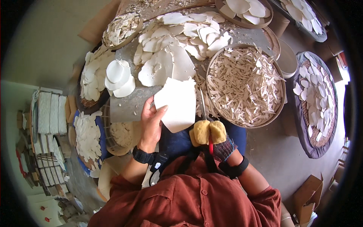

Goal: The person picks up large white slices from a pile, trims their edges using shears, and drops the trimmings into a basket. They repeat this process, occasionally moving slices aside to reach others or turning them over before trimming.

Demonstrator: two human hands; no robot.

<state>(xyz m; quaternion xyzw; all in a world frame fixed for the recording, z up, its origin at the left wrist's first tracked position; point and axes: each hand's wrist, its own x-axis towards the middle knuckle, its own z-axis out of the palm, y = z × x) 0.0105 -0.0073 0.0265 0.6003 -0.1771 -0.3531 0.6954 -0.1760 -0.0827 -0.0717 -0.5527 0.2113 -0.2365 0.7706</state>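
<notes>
My left hand [152, 119] pinches a flat, off-white sheet [177, 105] by its left edge, thumb on top. The sheet has a ragged upper edge and straighter lower sides. In my right hand [224, 148], which wears a dark knit glove, is a pair of scissors [203, 104] with yellow fuzzy padding [210, 131] around the handles and a bit of red showing below. Their metal blades point away from me, just right of the sheet. Most of my right fingers are hidden by the padding.
A round tray [247, 85] of narrow white scraps stands at the right. Large white sheets [166, 62] are heaped ahead, and rounded pieces [120, 77] are stacked at the left. Around lie more loaded baskets, including an oval one [315, 104] far right; a cardboard box [308, 198] is lower right.
</notes>
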